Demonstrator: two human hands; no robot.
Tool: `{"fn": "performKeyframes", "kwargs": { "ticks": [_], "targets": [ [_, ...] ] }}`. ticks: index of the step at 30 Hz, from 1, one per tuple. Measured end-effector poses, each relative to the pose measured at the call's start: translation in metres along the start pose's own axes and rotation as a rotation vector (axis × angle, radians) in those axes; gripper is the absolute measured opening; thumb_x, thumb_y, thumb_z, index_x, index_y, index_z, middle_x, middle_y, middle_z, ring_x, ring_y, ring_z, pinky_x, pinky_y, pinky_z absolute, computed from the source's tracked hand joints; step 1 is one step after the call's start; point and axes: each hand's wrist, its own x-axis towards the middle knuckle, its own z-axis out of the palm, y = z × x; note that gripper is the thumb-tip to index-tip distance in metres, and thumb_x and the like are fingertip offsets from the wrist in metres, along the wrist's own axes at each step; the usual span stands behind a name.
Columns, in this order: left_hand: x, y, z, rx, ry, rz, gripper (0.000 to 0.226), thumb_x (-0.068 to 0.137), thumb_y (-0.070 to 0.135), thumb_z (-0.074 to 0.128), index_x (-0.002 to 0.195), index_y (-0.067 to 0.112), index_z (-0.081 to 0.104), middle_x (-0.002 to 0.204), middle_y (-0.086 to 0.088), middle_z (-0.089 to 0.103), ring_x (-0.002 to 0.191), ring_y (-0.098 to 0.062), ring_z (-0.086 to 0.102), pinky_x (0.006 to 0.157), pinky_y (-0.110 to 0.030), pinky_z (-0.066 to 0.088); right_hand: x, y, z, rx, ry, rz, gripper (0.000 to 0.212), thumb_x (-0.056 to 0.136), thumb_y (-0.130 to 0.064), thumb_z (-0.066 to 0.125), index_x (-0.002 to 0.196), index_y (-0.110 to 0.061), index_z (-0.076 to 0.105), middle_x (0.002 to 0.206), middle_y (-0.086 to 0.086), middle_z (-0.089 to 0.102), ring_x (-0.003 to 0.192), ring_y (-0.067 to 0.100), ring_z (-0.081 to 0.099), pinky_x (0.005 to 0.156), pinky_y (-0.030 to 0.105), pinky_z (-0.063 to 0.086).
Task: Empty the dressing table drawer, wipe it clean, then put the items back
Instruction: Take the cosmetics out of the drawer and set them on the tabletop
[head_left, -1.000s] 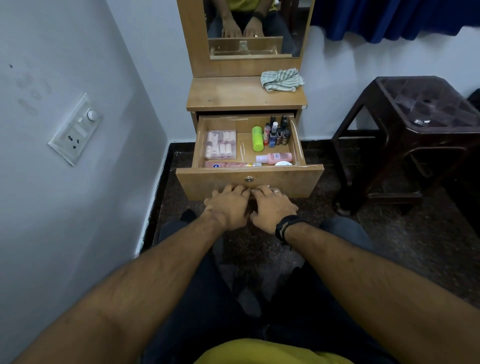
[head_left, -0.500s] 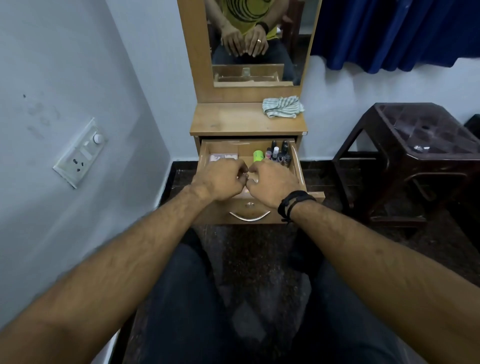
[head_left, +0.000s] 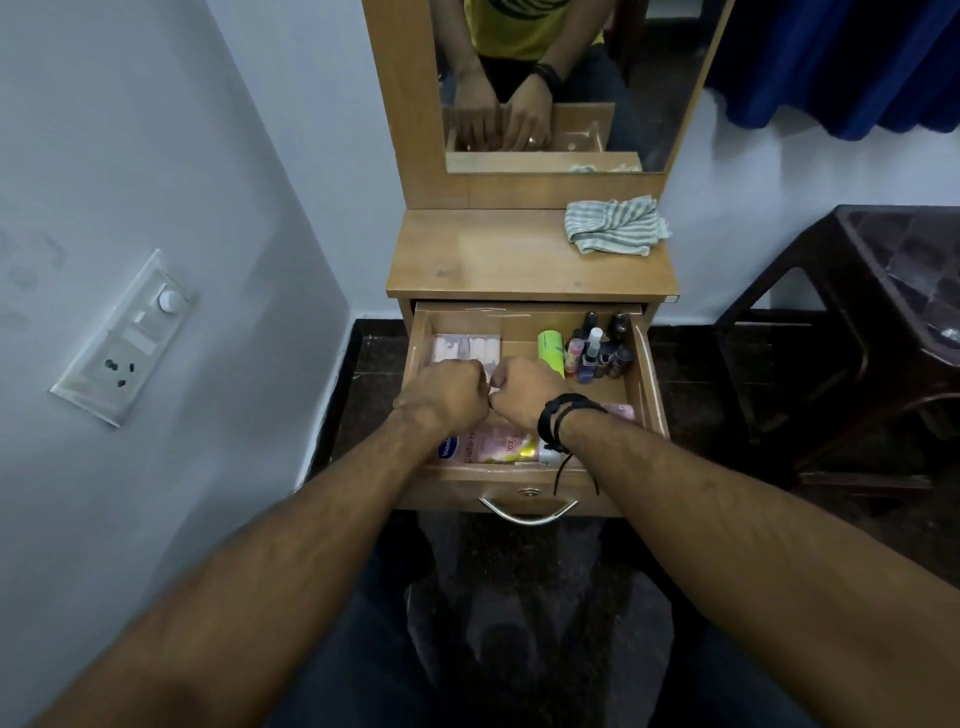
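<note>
The dressing table drawer (head_left: 650, 374) stands pulled out. Inside it lie a clear box of pink and white rolls (head_left: 465, 347), an upright green tube (head_left: 550, 351), a cluster of small bottles (head_left: 597, 349) and a pink lotion tube (head_left: 488, 447) along the front. My left hand (head_left: 447, 389) and my right hand (head_left: 524, 389) are side by side inside the drawer, knuckles up, fingers curled down at the near edge of the clear box. Their fingertips are hidden, so a grip cannot be confirmed. A striped cloth (head_left: 613, 226) lies on the table top (head_left: 493, 260).
A mirror (head_left: 649, 78) rises behind the table top. A dark plastic stool (head_left: 883, 312) stands to the right of the table. The wall with a switch panel (head_left: 124, 338) is close on the left. The drawer's metal handle (head_left: 527, 512) is above my knees.
My hands left the drawer front, rose over it and moved forward into the drawer to the clear box. The view has tilted up and closer.
</note>
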Motion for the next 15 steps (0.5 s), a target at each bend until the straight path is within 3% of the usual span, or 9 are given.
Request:
{"fn": "performKeyframes", "kwargs": {
  "ticks": [4,6,9,11,15],
  "targets": [
    [0.012,-0.005,0.003,0.022,-0.03,-0.029,0.028,0.093,0.031,0.049,0.115,0.02,0.063,0.11,-0.007,0.067,0.096,-0.026,0.062,0.084,-0.043,0.056,0.019,-0.002,0.004,0.048,-0.029,0.041,0.026,0.088,-0.019,0.059,0.11,-0.008,0.066,0.111,0.01,0.067,0.104,0.031,0.063,0.082,0.032,0.052],
    [0.016,-0.006,0.003,0.031,-0.041,-0.039,0.027,0.094,0.03,0.05,0.116,0.02,0.062,0.112,-0.007,0.065,0.097,-0.026,0.061,0.082,-0.042,0.055,0.025,-0.001,0.002,0.093,-0.041,0.079,0.009,0.088,-0.017,0.06,0.088,-0.009,0.062,0.088,0.007,0.064,0.092,0.03,0.063,0.067,0.028,0.047],
    [0.023,-0.006,0.002,0.058,-0.038,-0.051,0.029,0.096,0.031,0.051,0.122,0.021,0.06,0.117,-0.005,0.063,0.101,-0.026,0.061,0.083,-0.044,0.055,0.036,0.0,-0.003,0.238,-0.048,0.149,0.028,0.089,-0.011,0.062,0.064,-0.014,0.049,0.065,0.0,0.049,0.062,0.018,0.051,0.048,0.024,0.032],
    [0.025,-0.005,0.002,0.068,-0.037,-0.056,0.032,0.097,0.033,0.051,0.126,0.022,0.059,0.12,-0.005,0.062,0.105,-0.027,0.06,0.087,-0.048,0.055,0.04,0.002,-0.005,0.318,-0.063,0.185,0.032,0.09,-0.009,0.062,0.062,-0.014,0.049,0.063,-0.001,0.048,0.056,0.012,0.044,0.045,0.023,0.029],
    [0.03,-0.002,0.001,0.101,-0.042,-0.072,0.033,0.096,0.035,0.053,0.127,0.024,0.058,0.123,-0.004,0.06,0.109,-0.028,0.06,0.088,-0.052,0.055,0.05,0.003,-0.001,0.448,-0.089,0.226,0.026,0.091,-0.012,0.063,0.066,-0.013,0.055,0.065,-0.001,0.051,0.057,0.012,0.048,0.047,0.021,0.034]
  ]
}}
